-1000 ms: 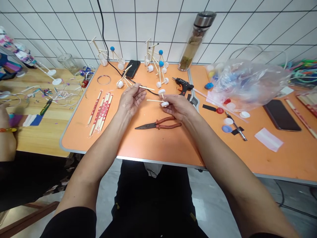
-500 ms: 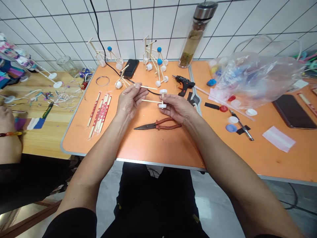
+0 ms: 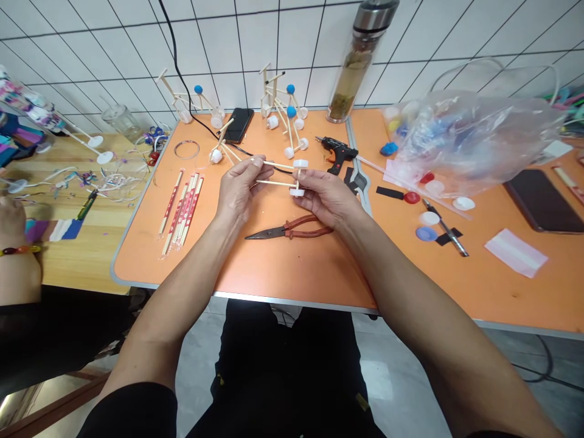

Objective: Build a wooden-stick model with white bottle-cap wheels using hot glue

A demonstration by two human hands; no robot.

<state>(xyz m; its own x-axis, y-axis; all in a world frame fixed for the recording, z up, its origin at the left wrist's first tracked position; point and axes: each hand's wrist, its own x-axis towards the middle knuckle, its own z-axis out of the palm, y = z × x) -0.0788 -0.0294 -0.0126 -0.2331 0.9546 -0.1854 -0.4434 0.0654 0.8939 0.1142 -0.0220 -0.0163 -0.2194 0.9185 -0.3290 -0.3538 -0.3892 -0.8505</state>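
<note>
A thin wooden stick [image 3: 279,165] is pinched in my left hand [image 3: 241,186], its right end at the upper white cap. My right hand [image 3: 326,193] grips a small piece made of two white caps [image 3: 297,192] joined by a short stick, with another stick [image 3: 275,183] pointing left from it. Below my hands lie pliers [image 3: 288,229] with red handles, their jaws pointing left. Behind my left hand rests a small stick frame with a white cap [image 3: 216,156].
Wrapped sticks [image 3: 185,210] lie at left. Stick figures with blue balls [image 3: 291,111], a phone [image 3: 239,125] and a tall bottle [image 3: 356,73] stand or lie behind. A glue gun [image 3: 337,152], loose caps and a plastic bag [image 3: 479,137] are at right. Another person's hand [image 3: 11,216] is far left.
The stick in my left hand has moved right, and its end now meets the upper white cap. The view has shifted slightly.
</note>
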